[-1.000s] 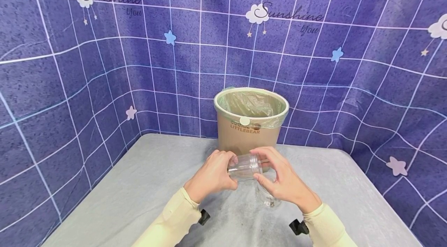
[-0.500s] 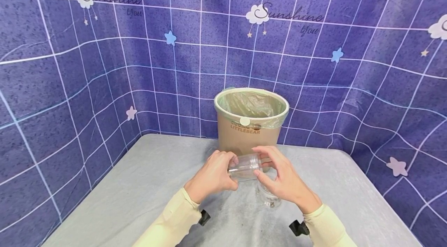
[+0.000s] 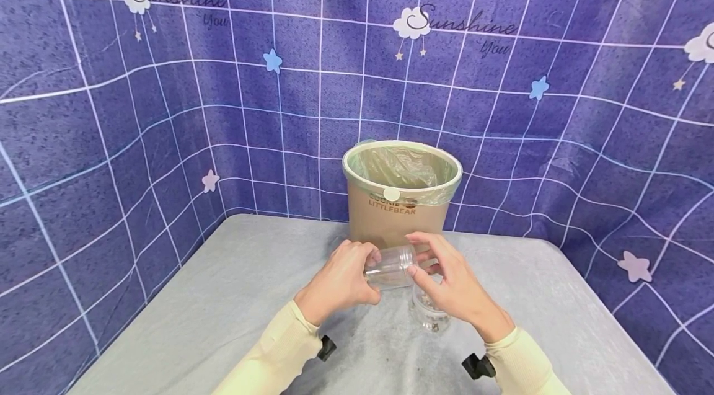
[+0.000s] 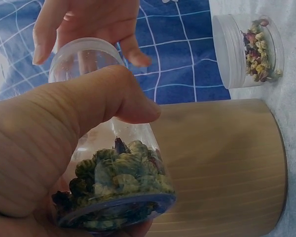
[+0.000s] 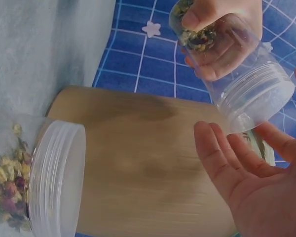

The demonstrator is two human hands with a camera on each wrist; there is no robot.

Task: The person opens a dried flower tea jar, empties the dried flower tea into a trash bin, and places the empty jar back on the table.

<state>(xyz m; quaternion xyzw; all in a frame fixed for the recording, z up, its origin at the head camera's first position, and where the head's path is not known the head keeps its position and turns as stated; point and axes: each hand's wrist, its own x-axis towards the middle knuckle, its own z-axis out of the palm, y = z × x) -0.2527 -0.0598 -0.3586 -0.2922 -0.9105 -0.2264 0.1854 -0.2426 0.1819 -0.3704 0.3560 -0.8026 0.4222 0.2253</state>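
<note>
My left hand (image 3: 341,274) grips a clear plastic jar (image 3: 389,266) round its base, tilted nearly on its side above the table, with its ribbed end pointing right. Dried flower buds (image 4: 123,170) lie in the bottom of this jar. My right hand (image 3: 454,286) is at the jar's ribbed end, its fingers spread and slightly bent, gripping nothing; whether a fingertip touches the rim, I cannot tell. A second clear jar (image 5: 59,173), holding yellow and dark red dried flowers (image 5: 11,190), stands upright on the table below my right hand, partly hidden by it in the head view.
A beige bin (image 3: 398,221) with a pale green liner bag (image 3: 401,162) stands just behind the hands. The table (image 3: 268,258) has a grey cloth. A blue gridded curtain (image 3: 301,103) encloses the back and sides.
My right hand's fingers have loosened and drawn slightly right from the held jar's ribbed end, uncovering more of the second jar. My left hand and its jar have hardly moved.
</note>
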